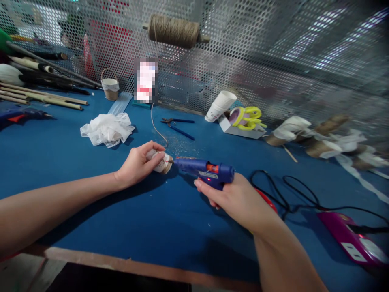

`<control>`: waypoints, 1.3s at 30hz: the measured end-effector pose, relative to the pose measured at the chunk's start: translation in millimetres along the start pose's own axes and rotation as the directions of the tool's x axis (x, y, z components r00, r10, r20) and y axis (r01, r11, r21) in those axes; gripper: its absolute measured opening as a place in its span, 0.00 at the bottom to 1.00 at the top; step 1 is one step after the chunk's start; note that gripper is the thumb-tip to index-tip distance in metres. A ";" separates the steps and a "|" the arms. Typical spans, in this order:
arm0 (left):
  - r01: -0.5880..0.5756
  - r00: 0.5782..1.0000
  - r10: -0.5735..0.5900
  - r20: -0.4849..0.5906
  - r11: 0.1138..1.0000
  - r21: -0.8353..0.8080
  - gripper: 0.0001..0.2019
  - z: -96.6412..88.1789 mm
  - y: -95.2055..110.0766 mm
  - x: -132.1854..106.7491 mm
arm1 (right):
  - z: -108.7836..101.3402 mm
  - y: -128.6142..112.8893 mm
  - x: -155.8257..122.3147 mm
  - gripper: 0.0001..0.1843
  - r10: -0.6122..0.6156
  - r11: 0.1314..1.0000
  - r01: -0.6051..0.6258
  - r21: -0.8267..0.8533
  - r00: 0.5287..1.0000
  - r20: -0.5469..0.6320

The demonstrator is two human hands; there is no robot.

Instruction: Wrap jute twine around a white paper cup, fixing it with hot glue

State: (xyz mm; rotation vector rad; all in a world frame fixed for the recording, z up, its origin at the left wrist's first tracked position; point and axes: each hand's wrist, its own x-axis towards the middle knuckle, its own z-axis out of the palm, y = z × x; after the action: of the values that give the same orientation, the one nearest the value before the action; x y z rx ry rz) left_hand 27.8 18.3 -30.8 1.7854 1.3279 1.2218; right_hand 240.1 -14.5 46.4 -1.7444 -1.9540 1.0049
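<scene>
My left hand (142, 160) is closed around a small paper cup (164, 165) lying on its side, with brown twine around its end. Wrapped in my right hand (232, 198) is a blue hot glue gun (203, 169), its small red light lit. The gun's nozzle points left and meets the cup at its twine-covered end, or sits very close to it; I cannot tell which. A loose strand of jute twine (155, 125) runs from behind the cup towards the mesh panel. Above hangs a twine spool (174, 31) on a stick.
Blue-handled pliers (180, 126) and a crumpled white cloth (107, 129) lie beyond my hands. Behind stand a small twine basket (110, 90), stacked paper cups (220, 106) and a pixelated phone (146, 81). A purple power strip (349, 239) and black cord (273, 190) are at right.
</scene>
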 end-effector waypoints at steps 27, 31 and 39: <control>-0.431 0.901 0.433 -0.017 0.899 0.074 0.10 -2.9 11.0 -14.5 | -21.9 55.1 95.2 0.18 0.214 0.975 -0.187 0.118 0.930 -0.298; -0.562 0.827 0.562 0.028 0.824 0.076 0.11 -2.5 14.2 -17.6 | -19.9 44.9 87.0 0.18 0.098 0.992 -0.121 -0.027 0.898 -0.428; -0.724 0.680 0.706 0.199 0.689 0.028 0.10 -0.6 19.5 -23.9 | 31.5 -13.3 52.1 0.34 -0.291 0.847 0.066 0.528 0.887 0.357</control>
State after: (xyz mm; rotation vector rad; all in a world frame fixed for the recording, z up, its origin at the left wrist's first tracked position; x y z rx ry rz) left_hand 33.1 -10.7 -21.5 2.5562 0.5704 1.3369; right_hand 199.6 26.7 23.1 -1.0851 -1.8053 1.7500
